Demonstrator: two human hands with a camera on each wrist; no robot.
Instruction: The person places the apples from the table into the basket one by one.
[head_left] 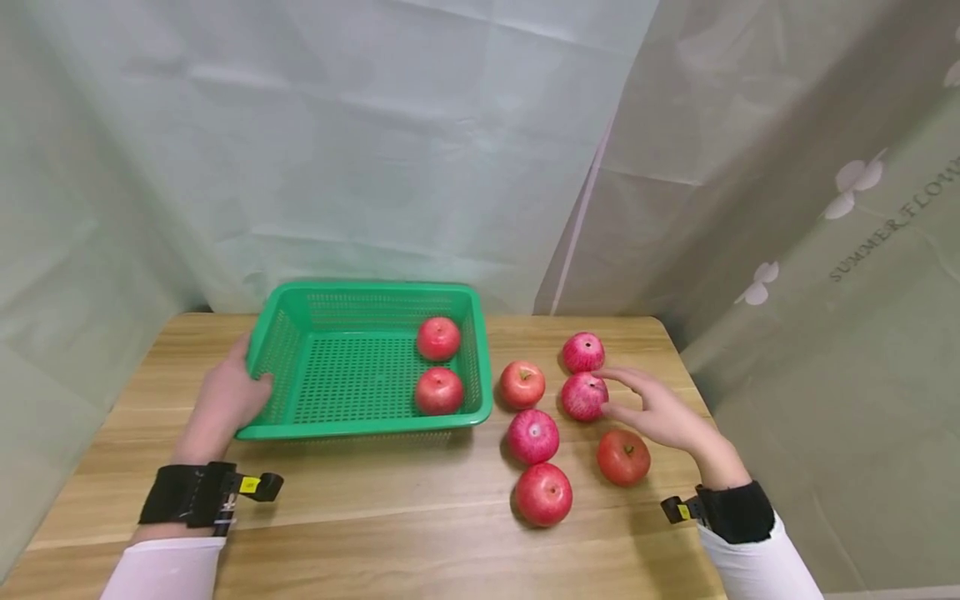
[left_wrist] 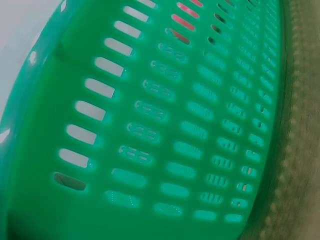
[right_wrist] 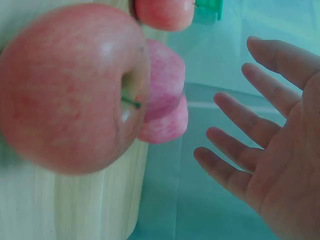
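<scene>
A green plastic basket (head_left: 367, 430) with slotted walls stands on the left half of the table. My left hand (head_left: 232, 396) grips its left rim, thumb on the inner side, fingers mostly hidden behind the wall. Inside, at the right end, lie two red apples, one at the back (head_left: 438, 338) and one in front (head_left: 439, 392). My right hand (head_left: 658, 412) hovers with spread fingers beside a dark pink apple (head_left: 584, 397), holding nothing. In the right wrist view its fingers (right_wrist: 245, 120) are apart from the apples. Just below that hand sits a red apple (head_left: 624, 457) with a stem.
Right of the basket, a column of three apples runs toward the front: one (head_left: 522, 385), a pinker one (head_left: 533, 437) and a larger one (head_left: 543, 495). Another pink apple (head_left: 583, 352) lies farther back. Pale curtains (head_left: 390, 150) enclose the wooden table (head_left: 390, 533).
</scene>
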